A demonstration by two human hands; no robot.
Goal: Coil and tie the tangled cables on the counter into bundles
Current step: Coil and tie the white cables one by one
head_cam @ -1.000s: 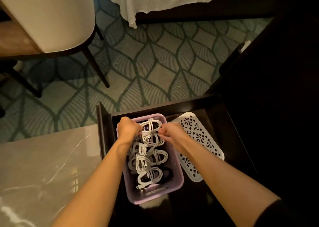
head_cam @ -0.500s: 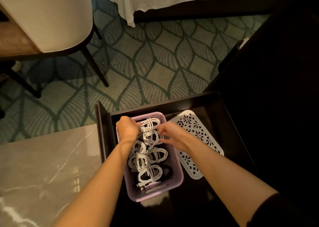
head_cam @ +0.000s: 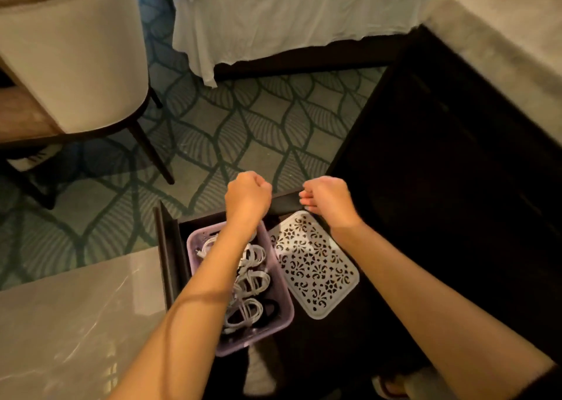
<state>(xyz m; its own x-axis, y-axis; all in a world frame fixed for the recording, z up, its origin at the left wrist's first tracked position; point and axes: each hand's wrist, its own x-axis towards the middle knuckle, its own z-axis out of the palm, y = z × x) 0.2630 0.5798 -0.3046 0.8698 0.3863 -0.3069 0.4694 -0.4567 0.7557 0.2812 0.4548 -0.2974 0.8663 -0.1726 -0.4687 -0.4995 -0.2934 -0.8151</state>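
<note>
— What does the left hand [head_cam: 248, 195] grip?
— Cannot tell; its fingers curl out of sight over the drawer front [head_cam: 286, 200].
— And beneath its forearm?
— Part of the basket [head_cam: 282, 317] and several cable bundles [head_cam: 252, 281] are covered. Nearer than that hand, a pale shape [head_cam: 260, 372] is too blurred to name.

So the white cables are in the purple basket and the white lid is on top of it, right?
No. The white cables are in the purple basket, but the white lid lies beside it in the drawer, not on top. The head view shows this.
</note>
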